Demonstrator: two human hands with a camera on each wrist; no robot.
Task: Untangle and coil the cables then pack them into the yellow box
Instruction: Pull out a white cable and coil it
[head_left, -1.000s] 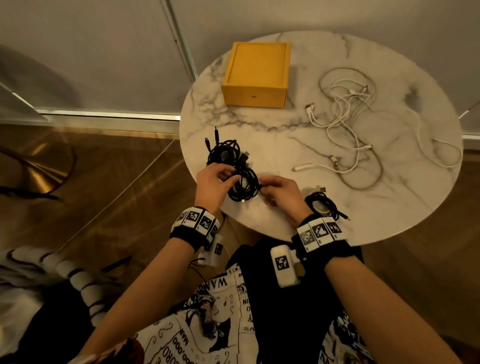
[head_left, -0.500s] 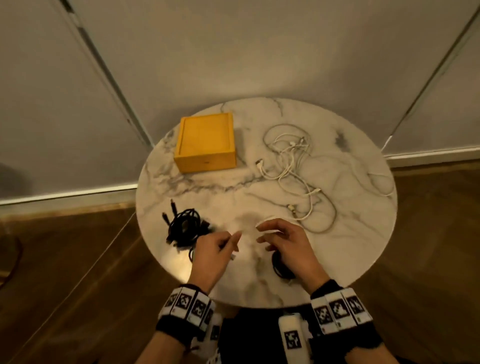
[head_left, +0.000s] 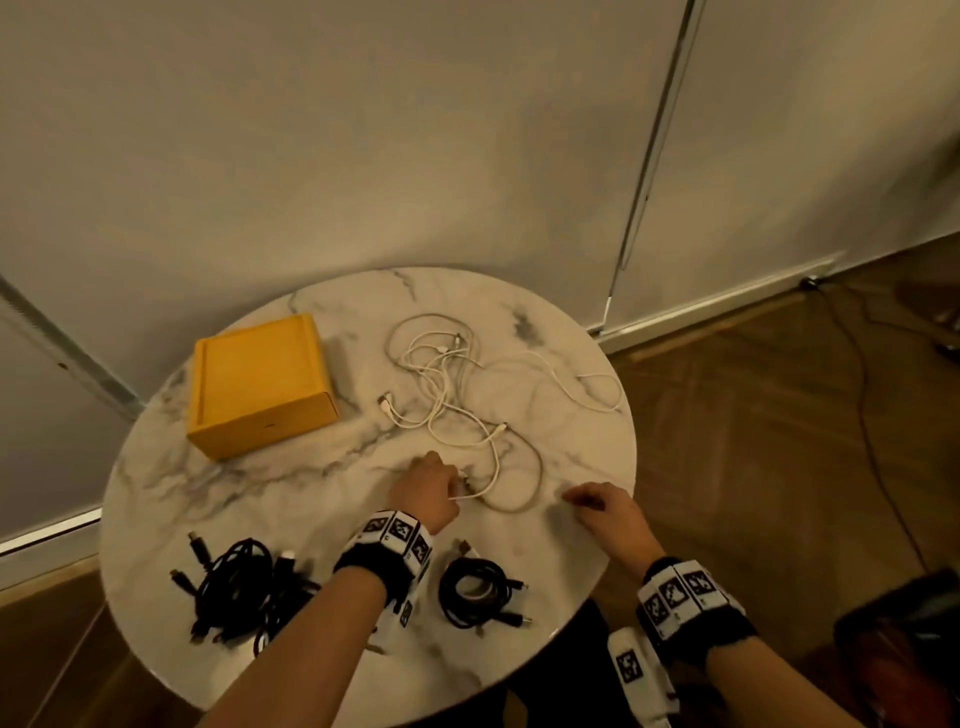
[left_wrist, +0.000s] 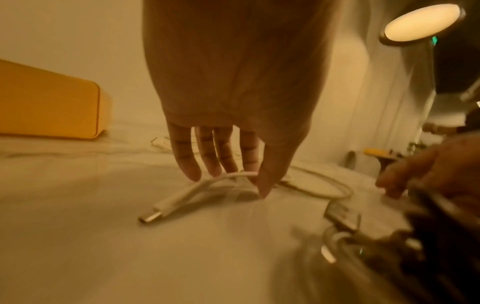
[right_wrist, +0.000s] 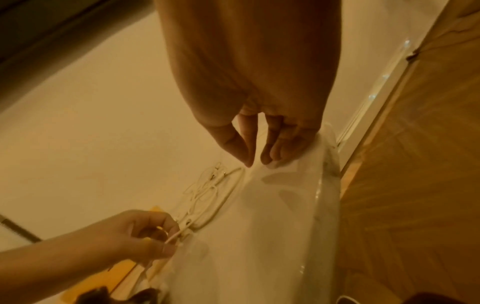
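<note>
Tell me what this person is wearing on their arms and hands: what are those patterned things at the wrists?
Both forearms are bare, with no sleeves, and both hands are gloveless. Each wrist carries a black fabric wristband topped by a row of white square tiles printed with black pixel-like markers; the other wristband matches. A small white block-shaped device bearing one such marker hangs below the right wrist.

Both hands have left the black cables. The left hand (head_left: 427, 488) has moved forward and now pinches a white cable (left_wrist: 207, 185) near its plug. The right hand (head_left: 605, 512) has moved to the right, near the desk (head_left: 597, 566) edge, holding nothing.
</note>
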